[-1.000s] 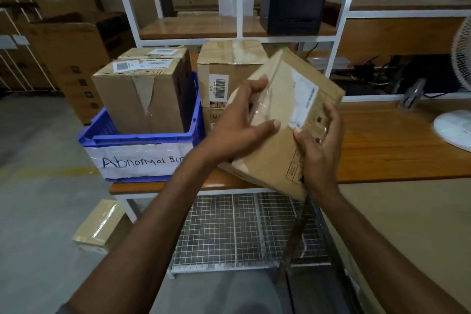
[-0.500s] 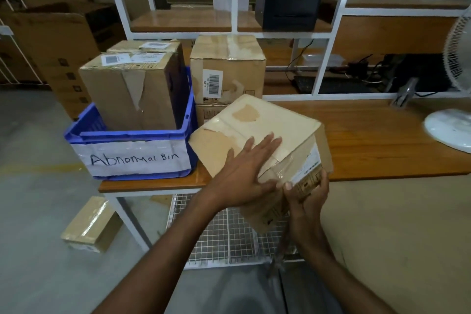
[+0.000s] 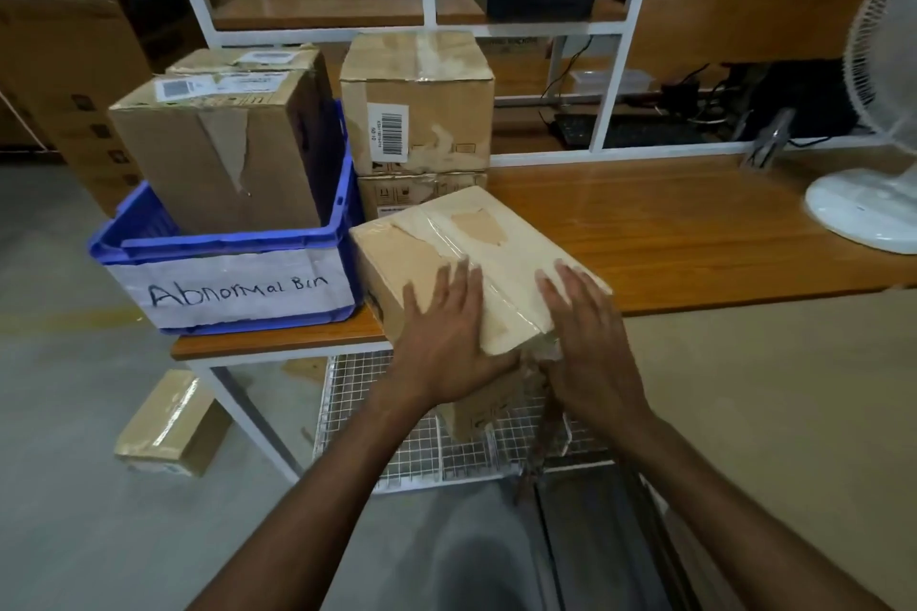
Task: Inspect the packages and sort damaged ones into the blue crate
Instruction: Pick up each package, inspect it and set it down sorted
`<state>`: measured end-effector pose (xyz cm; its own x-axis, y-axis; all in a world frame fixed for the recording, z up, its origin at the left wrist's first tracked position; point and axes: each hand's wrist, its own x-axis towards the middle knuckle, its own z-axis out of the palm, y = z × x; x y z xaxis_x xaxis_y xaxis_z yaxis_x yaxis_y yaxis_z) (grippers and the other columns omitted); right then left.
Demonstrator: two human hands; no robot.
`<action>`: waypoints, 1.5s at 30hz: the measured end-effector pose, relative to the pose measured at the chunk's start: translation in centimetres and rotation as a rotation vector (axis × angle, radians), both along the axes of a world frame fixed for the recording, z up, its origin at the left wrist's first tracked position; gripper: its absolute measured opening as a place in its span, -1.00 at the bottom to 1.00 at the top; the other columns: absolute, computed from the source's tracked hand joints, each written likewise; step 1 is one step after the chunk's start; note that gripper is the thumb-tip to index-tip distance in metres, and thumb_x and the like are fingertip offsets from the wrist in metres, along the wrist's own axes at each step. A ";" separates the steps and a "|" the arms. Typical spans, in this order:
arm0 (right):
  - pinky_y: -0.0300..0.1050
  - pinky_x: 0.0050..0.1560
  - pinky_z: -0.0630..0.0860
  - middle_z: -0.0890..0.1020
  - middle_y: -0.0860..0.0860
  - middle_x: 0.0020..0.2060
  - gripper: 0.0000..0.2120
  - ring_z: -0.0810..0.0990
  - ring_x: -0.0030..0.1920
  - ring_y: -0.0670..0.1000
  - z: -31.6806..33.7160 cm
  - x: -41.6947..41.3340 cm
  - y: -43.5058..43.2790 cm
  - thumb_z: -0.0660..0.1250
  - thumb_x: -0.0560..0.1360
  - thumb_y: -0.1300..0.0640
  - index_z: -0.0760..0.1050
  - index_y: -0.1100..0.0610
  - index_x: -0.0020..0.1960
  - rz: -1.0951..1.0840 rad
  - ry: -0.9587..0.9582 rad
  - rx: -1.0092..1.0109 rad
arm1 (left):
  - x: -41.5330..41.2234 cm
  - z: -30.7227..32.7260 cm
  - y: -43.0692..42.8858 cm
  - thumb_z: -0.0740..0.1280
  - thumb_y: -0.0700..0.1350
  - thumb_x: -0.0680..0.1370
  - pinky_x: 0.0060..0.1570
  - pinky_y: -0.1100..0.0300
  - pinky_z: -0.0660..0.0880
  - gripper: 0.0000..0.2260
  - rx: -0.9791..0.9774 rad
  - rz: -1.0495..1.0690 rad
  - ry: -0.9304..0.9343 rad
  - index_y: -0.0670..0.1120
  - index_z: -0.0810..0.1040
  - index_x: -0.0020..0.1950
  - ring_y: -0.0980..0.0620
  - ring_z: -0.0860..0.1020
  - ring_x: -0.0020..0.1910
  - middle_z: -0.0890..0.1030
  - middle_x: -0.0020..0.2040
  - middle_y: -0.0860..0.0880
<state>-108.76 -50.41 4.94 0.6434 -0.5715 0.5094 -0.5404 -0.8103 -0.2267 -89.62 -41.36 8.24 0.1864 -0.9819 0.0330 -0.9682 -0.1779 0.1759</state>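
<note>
1. Inspection looks like the step in hand. A light-brown cardboard package with clear tape along its top (image 3: 489,253) sits at the near edge of the wooden tabletop (image 3: 670,238), just beside the right wall of the blue plastic crate labelled "Abnormal Bin" (image 3: 223,247).
2. The left hand (image 3: 441,337) and right hand (image 3: 588,337) both lie flat on the package's top, fingers straight and spread, pinching nothing.
3. The package's near corner overhangs the table. The hands hide the underside, so I cannot tell whether the table bears all its weight.
4. Torn patches in the top paper and crumpled tape at the near corner suggest damage, so it probably belongs in the crate.
5. Two tall brown cardboard boxes (image 3: 223,159) crowd the crate. The next move calls for a firm grip on opposite sides, a lift over the rim, and a stable spot on top.
</note>
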 end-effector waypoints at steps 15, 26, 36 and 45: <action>0.14 0.61 -0.01 0.07 0.02 0.68 -0.06 0.00 0.66 0.08 4.3 2.0 -2.7 0.46 0.52 -0.18 -0.01 -0.01 0.69 0.107 0.568 0.112 | 0.1 0.3 0.3 -0.02 0.65 0.39 0.49 -0.43 0.06 0.09 0.068 0.074 -0.144 -0.08 0.06 0.68 -0.13 0.11 0.65 0.11 0.69 -0.08; 0.20 0.64 0.00 0.05 0.04 0.67 0.06 0.00 0.65 0.06 3.1 2.7 0.3 0.55 0.46 -0.07 -0.10 -0.09 0.69 0.230 0.433 0.121 | 0.5 -3.9 2.6 0.12 0.20 0.69 0.48 -0.14 0.33 -0.51 -0.628 0.286 0.608 -0.02 0.40 0.54 0.06 0.20 0.59 0.16 0.66 0.05; 0.35 0.61 -0.07 0.03 0.07 0.68 -0.03 -0.03 0.67 0.12 1.9 3.8 2.5 0.42 0.49 -0.32 -0.04 -0.08 0.68 0.247 0.501 0.057 | -1.9 -6.8 3.2 0.02 0.41 0.62 0.36 0.01 0.47 -0.34 -0.793 0.593 1.255 0.10 0.08 0.62 0.04 0.45 0.42 0.34 0.53 0.01; 0.49 0.56 -0.06 -0.09 0.11 0.69 0.05 -0.11 0.67 0.25 4.1 4.7 3.8 0.37 0.55 -0.29 -0.44 -0.24 0.59 0.218 0.583 0.108 | -2.7 -10.2 3.3 -0.08 0.73 0.24 -0.06 -0.08 0.65 0.03 -0.248 0.840 1.815 0.17 0.43 0.51 -0.19 0.63 0.22 0.64 0.31 -0.11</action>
